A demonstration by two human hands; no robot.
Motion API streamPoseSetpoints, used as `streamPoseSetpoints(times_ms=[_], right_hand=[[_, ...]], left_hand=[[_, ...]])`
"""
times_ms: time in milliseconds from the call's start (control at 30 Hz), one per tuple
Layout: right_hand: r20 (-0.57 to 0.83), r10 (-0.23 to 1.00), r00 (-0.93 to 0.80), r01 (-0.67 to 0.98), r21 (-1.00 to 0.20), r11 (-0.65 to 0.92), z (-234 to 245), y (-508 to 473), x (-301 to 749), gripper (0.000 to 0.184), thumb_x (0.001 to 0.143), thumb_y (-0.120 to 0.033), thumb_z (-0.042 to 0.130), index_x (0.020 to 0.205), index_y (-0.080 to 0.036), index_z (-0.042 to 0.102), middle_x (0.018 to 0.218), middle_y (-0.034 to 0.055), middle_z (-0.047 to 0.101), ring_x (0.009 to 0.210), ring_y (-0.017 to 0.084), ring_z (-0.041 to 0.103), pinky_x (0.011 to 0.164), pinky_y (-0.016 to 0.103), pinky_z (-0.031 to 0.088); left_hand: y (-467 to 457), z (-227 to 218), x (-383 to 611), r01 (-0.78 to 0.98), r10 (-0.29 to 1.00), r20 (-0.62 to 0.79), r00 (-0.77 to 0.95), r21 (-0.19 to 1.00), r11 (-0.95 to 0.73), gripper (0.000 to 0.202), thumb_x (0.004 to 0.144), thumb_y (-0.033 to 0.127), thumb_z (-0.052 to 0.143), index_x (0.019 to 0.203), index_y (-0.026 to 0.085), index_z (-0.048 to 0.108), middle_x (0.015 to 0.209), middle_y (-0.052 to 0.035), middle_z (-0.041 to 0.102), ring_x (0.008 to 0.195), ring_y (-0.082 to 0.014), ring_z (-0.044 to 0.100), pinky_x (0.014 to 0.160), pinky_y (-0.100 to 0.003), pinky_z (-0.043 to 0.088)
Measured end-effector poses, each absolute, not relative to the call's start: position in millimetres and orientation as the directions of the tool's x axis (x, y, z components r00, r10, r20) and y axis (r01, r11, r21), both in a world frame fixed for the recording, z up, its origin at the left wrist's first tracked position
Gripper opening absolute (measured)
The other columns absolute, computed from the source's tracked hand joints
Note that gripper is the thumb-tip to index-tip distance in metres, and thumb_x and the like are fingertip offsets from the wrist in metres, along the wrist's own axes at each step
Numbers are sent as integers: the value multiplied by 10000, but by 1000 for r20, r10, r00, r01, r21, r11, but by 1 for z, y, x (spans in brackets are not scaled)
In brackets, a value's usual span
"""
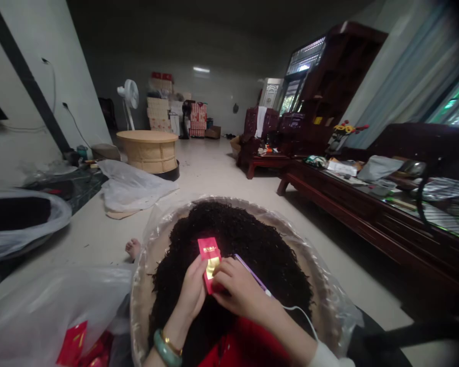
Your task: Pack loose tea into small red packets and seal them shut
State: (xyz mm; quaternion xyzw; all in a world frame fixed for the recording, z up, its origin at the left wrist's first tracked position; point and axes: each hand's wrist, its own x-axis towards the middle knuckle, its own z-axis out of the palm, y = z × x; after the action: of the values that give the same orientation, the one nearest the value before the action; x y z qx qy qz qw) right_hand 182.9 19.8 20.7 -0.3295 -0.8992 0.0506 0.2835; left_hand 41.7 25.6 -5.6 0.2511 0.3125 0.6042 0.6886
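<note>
A small red and gold packet (209, 260) is held upright between both hands over a heap of dark loose leaves (245, 244). My left hand (193, 293) grips its left edge, fingers closed. My right hand (239, 290) pinches its right side, and a thin purple stick (250, 272) runs under its fingers. The leaves fill a wide round tray lined with clear plastic (317, 260). A green bangle (164, 349) circles my left wrist.
A clear bag with more red packets (74, 344) lies at lower left. A bare foot (133, 248) shows beside the tray. A long dark wooden table (367, 209) with clutter runs along the right. A black-lined basin (19, 219) sits left.
</note>
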Motion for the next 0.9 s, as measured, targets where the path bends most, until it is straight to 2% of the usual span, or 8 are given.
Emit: streamPoseSetpoints(times_ms=[67,133,200,300,400,600,767,900], right_hand=[[532,630,-566,556,-317,768,22,25,183,194,839,-204,572,1033,-198,584,1075,105,616,978,228,553,827,375,498],[597,664,-451,611,-336,717,27,37,186,395,873,-208,537,1264,-187,484,1248,153,542,1130,260,503,928,438,480],[614,665,-424,660,-294,692,30,50,188,475,878,-176,515,1344,-181,427,1306,168,512,1174,284,479,950,485,475],[586,642,-495,669,-214,712,27,59,184,387,879,-128,497,1263,-171,525,1192,149,609,1066,281,544,866,477,533],[641,600,-478,668,-178,722,17,57,179,319,911,-123,458,1207,-155,572,1091,142,662,986,258,590,825,450,560],[728,534,-430,631,-181,755,-1,52,179,323,940,-137,416,1226,-181,559,1181,151,629,1100,241,579,900,427,543],[746,557,-366,665,-209,717,6,51,180,129,906,-188,506,874,-193,631,965,118,633,898,227,579,729,386,543],[676,542,-499,612,-168,773,21,48,183,219,920,-154,460,738,-194,573,711,55,606,713,186,523,633,310,473]], left_hand=[[25,-7,42,-655,990,-119,78,742,141,378,643,327,781,958,137,693,926,-95,743,972,-268,667,894,-371,499],[24,-9,41,-625,987,-128,100,764,163,419,638,338,782,999,145,690,959,-99,742,982,-270,664,895,-376,497],[23,-14,40,-582,985,-131,111,795,171,446,650,352,770,1037,149,684,999,-105,738,1002,-275,658,909,-387,489],[22,-20,39,-517,990,-118,81,844,143,468,668,375,745,1074,151,679,1055,-110,727,1037,-285,643,936,-407,473],[23,-24,38,-481,994,-103,33,870,106,469,673,380,729,1081,153,684,1111,-115,709,1066,-292,626,962,-418,455],[22,-25,39,-462,994,-109,7,881,100,439,706,364,703,1087,149,672,1079,-104,716,1083,-291,611,944,-410,468],[20,-21,37,-362,999,-51,10,931,51,360,710,297,690,1048,172,697,1113,-85,708,1102,-274,606,994,-391,437],[19,-16,33,-342,997,-53,50,937,67,348,746,372,671,1026,171,718,1063,-84,728,1063,-262,625,992,-375,433]])
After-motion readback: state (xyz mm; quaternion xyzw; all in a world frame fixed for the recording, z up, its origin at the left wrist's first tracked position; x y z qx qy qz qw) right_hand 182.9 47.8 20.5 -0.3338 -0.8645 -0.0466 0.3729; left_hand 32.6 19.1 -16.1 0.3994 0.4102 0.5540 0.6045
